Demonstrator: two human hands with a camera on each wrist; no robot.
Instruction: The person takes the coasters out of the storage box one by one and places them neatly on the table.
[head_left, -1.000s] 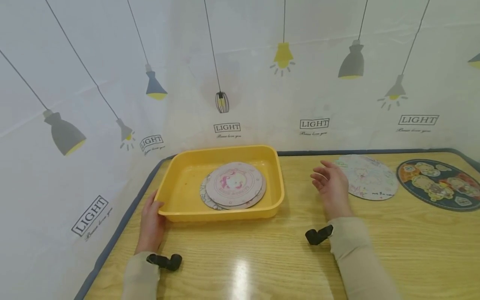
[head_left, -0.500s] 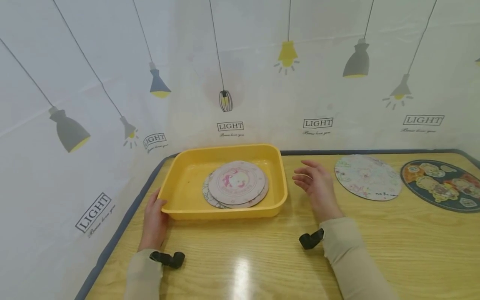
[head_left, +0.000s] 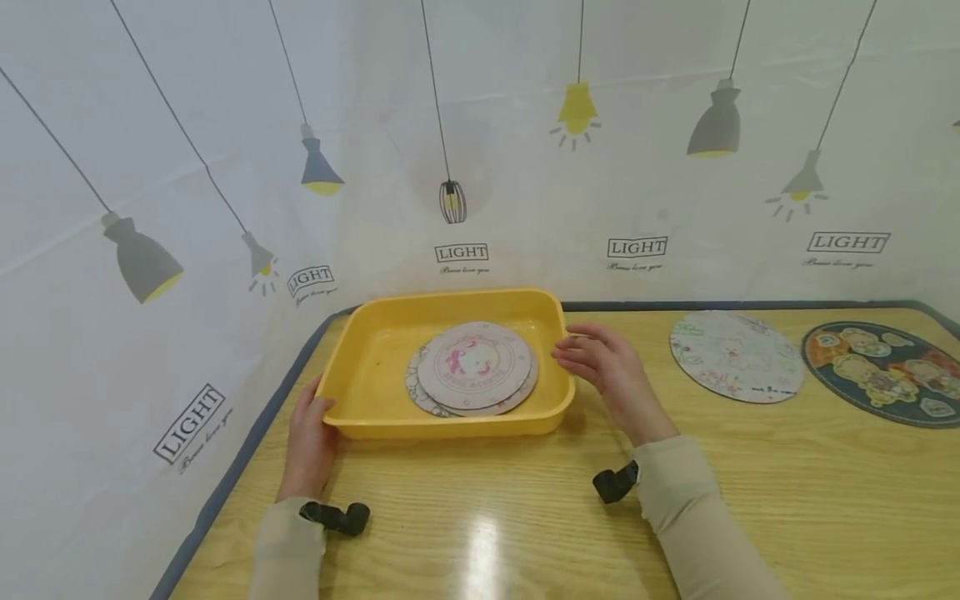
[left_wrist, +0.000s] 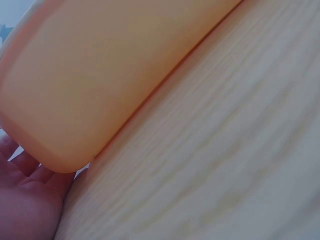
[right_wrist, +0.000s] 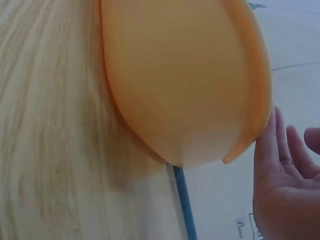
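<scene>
Tray (head_left: pixel 367 358) at far left of desk (head_left: pixel 435 500), long axis left-right, likely light, stiff, slightly slick, best taken by both short sides; left hand (head_left: pixel 309 446) grips near left corner, right hand (head_left: pixel 611 367) loosely open at right side, holding nothing, contact unclear.

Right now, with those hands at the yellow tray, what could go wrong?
The round discs lie loosely stacked, toward the right side of the yellow tray, so they might slide if it tips. The right hand has fairly straight fingers at the rim rather than curled around it, so that side could perhaps slip if lifted.
</scene>
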